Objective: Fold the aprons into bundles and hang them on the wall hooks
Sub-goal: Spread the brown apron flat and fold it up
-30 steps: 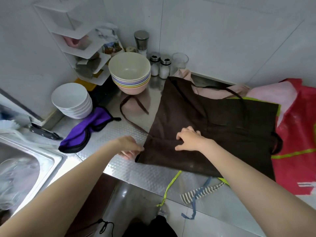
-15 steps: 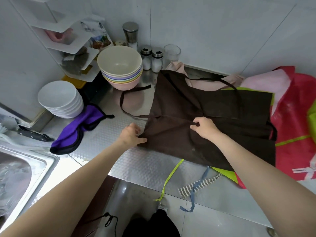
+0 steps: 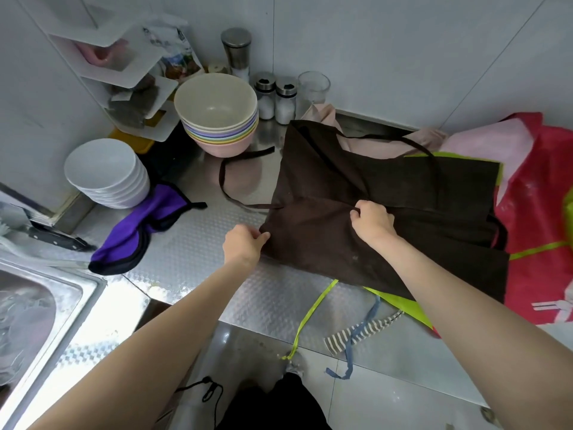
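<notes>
Compared with a second ago, the right hand point(image 3: 373, 223) has moved away from the person's body, from the near part of the brown apron point(image 3: 372, 193) up to a fold line across its middle, and the apron's near left corner has been drawn in toward the left hand point(image 3: 245, 245); the brown tie point(image 3: 235, 178) now loops wider over the surface point(image 3: 192, 252). The left hand pinches that corner, fingers curled round the cloth edge. The right hand grips a ridge of fabric at the fold, fingers bent over it, the cloth bunched beneath its knuckles. The brown apron lies spread on the surface between and beyond both hands, its far side resting over a pink apron point(image 3: 387, 144), a lime-green apron point(image 3: 400, 301) and a red apron point(image 3: 539, 212) to the right of the right hand. A purple apron point(image 3: 139, 234) lies crumpled to the left of the left hand, near stacked white bowls point(image 3: 107, 172). Beyond the left hand stands a stack of pastel bowls point(image 3: 217, 113). A striped strap point(image 3: 359, 332) and a lime-green tie point(image 3: 310, 318) hang over the surface's edge below the right forearm.
</notes>
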Motion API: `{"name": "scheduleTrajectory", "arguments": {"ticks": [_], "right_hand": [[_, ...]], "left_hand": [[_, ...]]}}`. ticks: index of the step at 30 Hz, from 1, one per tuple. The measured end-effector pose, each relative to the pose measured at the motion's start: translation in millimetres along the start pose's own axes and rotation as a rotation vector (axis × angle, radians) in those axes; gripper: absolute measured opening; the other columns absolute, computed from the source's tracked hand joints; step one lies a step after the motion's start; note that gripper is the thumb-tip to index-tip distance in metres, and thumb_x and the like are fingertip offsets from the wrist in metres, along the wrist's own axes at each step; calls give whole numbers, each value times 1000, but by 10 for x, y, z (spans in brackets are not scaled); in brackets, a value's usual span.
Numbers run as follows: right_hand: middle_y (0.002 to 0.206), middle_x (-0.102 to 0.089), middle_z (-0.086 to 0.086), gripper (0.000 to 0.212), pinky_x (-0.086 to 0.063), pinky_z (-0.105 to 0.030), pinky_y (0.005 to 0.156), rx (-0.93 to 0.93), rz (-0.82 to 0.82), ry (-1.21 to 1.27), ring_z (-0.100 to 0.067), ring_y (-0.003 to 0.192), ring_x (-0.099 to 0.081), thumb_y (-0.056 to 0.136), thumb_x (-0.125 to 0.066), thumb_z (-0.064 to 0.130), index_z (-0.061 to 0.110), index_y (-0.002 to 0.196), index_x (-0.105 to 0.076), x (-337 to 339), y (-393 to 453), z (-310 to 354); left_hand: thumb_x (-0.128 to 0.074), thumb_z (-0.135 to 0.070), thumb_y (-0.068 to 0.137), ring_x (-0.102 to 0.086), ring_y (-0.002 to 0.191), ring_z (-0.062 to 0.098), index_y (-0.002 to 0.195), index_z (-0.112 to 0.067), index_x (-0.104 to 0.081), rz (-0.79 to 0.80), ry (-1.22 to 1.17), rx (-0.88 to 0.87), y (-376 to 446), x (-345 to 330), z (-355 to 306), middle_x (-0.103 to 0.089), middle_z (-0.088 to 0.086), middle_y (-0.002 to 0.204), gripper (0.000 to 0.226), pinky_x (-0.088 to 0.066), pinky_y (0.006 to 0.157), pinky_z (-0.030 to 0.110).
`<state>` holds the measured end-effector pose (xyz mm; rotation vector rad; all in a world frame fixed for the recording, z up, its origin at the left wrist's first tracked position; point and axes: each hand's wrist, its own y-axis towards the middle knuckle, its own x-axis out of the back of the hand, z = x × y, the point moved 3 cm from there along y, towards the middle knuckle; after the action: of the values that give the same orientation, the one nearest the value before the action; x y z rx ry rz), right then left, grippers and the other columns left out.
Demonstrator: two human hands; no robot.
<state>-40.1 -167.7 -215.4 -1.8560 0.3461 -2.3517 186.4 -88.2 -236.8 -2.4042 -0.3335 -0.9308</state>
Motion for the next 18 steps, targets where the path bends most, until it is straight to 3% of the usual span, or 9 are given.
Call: {"name": "scheduleTrajectory", "arguments": {"ticks": [3, 7, 10, 13, 18], "right_hand": [[126, -54, -13, 32, -34, -43, 102, 23, 17, -39, -30, 121, -46, 100, -38, 21, 9, 125, -54, -20, 3, 19], [124, -56, -13, 30, -34, -44, 101, 43, -89, -37, -30, 119, -46, 100, -38, 19, 8, 124, -53, -30, -20, 7], [117, -60, -12, 28, -32, -43, 99, 46, -38, -77, -30, 115, -50, 100, -36, 18, 9, 120, -53, -123, -42, 28], [115, -61, -11, 26, -30, -41, 99, 7, 11, -155, -28, 114, -52, 99, -36, 16, 11, 117, -54, -221, -50, 42], [119, -61, -13, 28, -30, -39, 99, -100, -5, -186, -29, 115, -53, 98, -38, 16, 9, 120, -53, -257, 1, 62]], "left_hand": [[-59, -21, 90, -57, 80, 20, 89, -5, -67, 50, -78, -50, 46, -7, -21, -61, 6, 83, 18, -45, 71, 28], [-49, -19, 96, -56, 72, 12, 89, -12, -54, 275, -441, -15, 35, -44, 40, -59, 4, 85, 11, -48, 60, 16], [-50, -31, 95, -62, 92, 19, 103, -9, -51, 331, -321, 21, 25, -69, 244, -65, 5, 96, 23, -49, 81, 25], [-67, -30, 84, -60, 92, 12, 108, -9, -50, 328, -345, -11, -6, -39, 315, -63, 1, 100, 36, -46, 75, 17], [-79, -33, 70, -59, 101, 15, 113, -12, -50, 262, -288, -77, 16, -21, 332, -59, 0, 109, 56, -49, 91, 31]]}}
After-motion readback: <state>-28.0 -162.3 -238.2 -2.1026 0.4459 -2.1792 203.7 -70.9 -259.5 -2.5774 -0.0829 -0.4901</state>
